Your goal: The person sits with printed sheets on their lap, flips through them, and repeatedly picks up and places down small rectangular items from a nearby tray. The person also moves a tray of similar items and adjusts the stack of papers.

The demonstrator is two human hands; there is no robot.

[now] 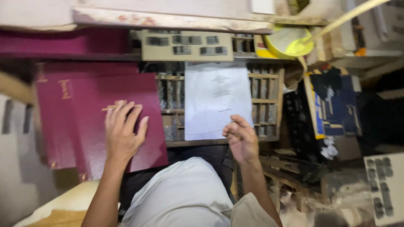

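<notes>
My left hand lies flat, fingers spread, on the cover of a maroon hardbound book with gold lettering; it tops a small stack of like books. My right hand is loosely curled beside the lower right edge of a white printed sheet; whether it pinches the sheet is unclear. The sheet rests on a wooden tray of small compartments holding grey metal pieces. My lap in a light shirt and dark trousers is below.
Another maroon book lies on a shelf above. A beige tray of metal blocks sits top centre. A yellow bowl with a stick is top right. Dark blue covers and wooden clutter fill the right side.
</notes>
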